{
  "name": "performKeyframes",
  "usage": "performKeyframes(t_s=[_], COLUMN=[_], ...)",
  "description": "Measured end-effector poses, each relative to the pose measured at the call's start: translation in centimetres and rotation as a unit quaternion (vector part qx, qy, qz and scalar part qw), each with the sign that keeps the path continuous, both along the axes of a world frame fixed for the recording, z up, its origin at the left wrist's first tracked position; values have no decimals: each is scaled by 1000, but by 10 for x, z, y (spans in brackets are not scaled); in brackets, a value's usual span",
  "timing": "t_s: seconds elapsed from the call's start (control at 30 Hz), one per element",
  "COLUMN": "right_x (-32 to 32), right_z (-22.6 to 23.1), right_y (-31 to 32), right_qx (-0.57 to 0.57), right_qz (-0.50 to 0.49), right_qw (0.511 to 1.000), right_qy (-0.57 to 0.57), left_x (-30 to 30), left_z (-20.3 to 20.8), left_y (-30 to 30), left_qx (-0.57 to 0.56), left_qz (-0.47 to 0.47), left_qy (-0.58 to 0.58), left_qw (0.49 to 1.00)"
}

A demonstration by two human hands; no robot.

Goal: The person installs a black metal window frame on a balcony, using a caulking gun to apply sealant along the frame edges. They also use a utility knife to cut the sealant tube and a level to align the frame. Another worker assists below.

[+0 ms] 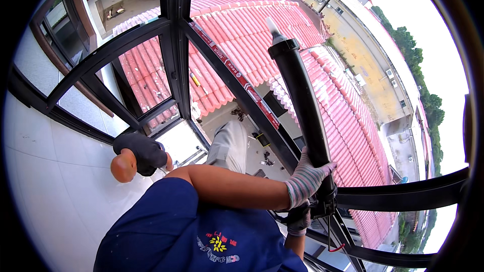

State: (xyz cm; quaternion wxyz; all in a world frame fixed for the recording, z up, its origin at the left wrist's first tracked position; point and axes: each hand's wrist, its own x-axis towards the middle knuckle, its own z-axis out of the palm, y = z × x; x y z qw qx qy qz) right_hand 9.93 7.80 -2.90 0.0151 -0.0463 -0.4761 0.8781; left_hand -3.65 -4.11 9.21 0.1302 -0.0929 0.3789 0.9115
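Long black caulking gun (301,106) with a white tip points up over the red tiled roof (242,25). Your left hand (306,177) in a striped knit glove is clenched around its tube. Your right hand (300,219) grips the handle just below, beside the black window frame (174,45).

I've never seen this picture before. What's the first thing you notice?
A long black caulking gun rises through the middle, held near its base by two gloved hands: the left hand above, the right hand at the trigger. Behind the black window frame, red tiled roofs spread far below.
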Motion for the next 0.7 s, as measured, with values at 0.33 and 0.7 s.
performKeyframes(t_s=[0.33,0.7], right_x=[-1,1], right_z=[0,-8], right_y=[-1,16], right_qx=[-28,-4], right_qz=[-2,30], right_qw=[999,999], right_qy=[25,33], left_x=[-4,-5], left_z=[4,0], left_y=[-7,-8], left_qx=[16,30], left_qz=[-36,-37], left_qy=[-24,-37], left_qw=[999,998])
